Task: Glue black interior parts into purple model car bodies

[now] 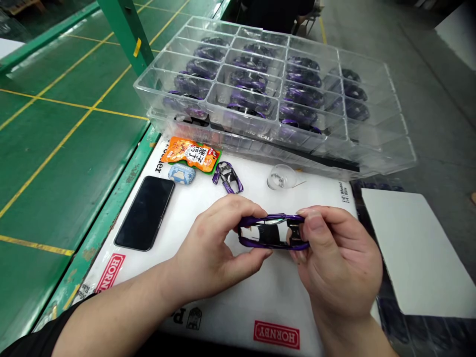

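Note:
A purple toy car body shell (268, 233) is held between my two hands above the white printed sheet, its hollow inside towards me. My left hand (219, 243) grips its left end, thumb below and fingers above. At the other end, the thumb and fingers of my right hand (334, 253) pinch the shell. Another purple car shell (228, 177) lies on the sheet beyond my left hand. Farther right stands a small clear round cup (281, 177) with tiny bits in it. What my right fingertips do behind the shell is partly hidden.
Stacked clear compartment trays (208, 94) with several purple car shells stand at the back. On the left lie a black phone (145, 212), a blue patterned case (182, 174) and an orange snack packet (191, 152). A white board (420, 253) lies at right; a green post (126, 34) rises behind.

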{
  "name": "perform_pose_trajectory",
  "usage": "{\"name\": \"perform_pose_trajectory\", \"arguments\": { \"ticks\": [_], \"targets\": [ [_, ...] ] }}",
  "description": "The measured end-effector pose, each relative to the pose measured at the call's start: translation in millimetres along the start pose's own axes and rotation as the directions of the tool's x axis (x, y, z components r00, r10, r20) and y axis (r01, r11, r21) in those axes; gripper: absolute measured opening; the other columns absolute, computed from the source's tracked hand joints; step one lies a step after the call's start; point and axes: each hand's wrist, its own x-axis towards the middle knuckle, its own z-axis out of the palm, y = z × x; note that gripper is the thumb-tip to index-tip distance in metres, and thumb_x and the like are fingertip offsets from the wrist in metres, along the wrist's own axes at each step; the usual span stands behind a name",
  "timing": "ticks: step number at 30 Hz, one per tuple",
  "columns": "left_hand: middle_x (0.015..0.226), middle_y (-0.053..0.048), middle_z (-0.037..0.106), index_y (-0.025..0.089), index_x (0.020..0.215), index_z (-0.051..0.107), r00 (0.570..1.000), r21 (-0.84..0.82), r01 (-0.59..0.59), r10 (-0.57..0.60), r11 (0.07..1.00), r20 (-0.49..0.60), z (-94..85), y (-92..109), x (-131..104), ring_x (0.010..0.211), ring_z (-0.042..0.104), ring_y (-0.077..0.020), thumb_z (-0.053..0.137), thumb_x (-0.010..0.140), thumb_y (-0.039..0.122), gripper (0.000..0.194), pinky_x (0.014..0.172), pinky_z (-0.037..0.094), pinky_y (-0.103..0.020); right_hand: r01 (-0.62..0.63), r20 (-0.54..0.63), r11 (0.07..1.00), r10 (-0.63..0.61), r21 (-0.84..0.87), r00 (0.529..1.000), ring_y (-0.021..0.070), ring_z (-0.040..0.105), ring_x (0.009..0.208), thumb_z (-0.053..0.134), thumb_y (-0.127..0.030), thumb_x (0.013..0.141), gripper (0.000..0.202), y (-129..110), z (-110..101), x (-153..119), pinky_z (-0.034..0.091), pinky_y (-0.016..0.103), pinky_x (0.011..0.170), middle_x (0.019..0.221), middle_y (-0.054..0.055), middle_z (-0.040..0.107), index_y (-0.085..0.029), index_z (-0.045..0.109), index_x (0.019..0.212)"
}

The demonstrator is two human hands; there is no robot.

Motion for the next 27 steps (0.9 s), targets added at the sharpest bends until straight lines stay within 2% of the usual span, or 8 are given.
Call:
{"name": "perform_pose_trajectory", "arguments": {
  "ticks": [7, 14, 21, 27],
  "targets": [
    [0.119, -0.009, 0.084, 0.022, 0.131, 0.075, 0.997, 0.007, -0.078, 0.078, 0.997, -0.012, 0.3, -1.6, -1.2, 0.109, 0.080, -0.0232, 0.094, 0.096, 0.019, 0.039, 0.101, 0.064, -0.035, -0.009, 0.011, 1.000, 0.009, 0.021, 1.000, 0.0165, 0.064, 0.056, 0.088, -0.042, 0.110, 0.011, -2.3, 0.5, 0.4, 0.053, 0.029, 0.046, 0.077, -0.001, 0.070, -0.031, 0.085, 0.112],
    [0.118, -0.010, 0.086, 0.023, 0.130, 0.078, 0.998, 0.021, -0.067, 0.067, 0.998, 0.006, -0.4, -1.8, -0.3, 0.109, 0.081, -0.0257, 0.095, 0.097, 0.023, 0.037, 0.102, 0.067, -0.039, -0.018, -0.002, 0.999, 0.019, 0.032, 1.000, 0.0158, 0.065, 0.056, 0.089, -0.040, 0.109, 0.011, -2.8, 1.6, 0.0, 0.054, 0.028, 0.046, 0.079, -0.001, 0.071, -0.030, 0.086, 0.111],
    [0.116, -0.008, 0.084, 0.020, 0.131, 0.079, 0.998, -0.027, 0.061, -0.060, 0.998, 0.022, 2.4, -6.1, -3.3, 0.091, 0.077, -0.0179, 0.094, 0.093, 0.014, 0.041, 0.075, 0.064, -0.027, 0.049, -0.005, 0.998, -0.049, -0.031, 0.999, 0.0143, 0.062, 0.056, 0.088, -0.040, 0.111, 0.013, 0.8, 1.7, -1.9, 0.054, 0.028, 0.049, 0.078, -0.001, 0.070, -0.027, 0.085, 0.111],
    [0.114, -0.005, 0.083, 0.018, 0.130, 0.080, 0.996, -0.026, 0.084, -0.084, 0.996, 0.010, 2.7, -5.6, -3.6, 0.083, 0.073, -0.0133, 0.093, 0.090, 0.006, 0.043, 0.069, 0.062, -0.023, 0.081, 0.010, 0.996, -0.081, -0.024, 0.997, 0.0131, 0.064, 0.057, 0.088, -0.034, 0.111, 0.010, 4.1, 1.3, -1.4, 0.053, 0.026, 0.049, 0.078, -0.002, 0.071, -0.025, 0.086, 0.113]
  ]
}}
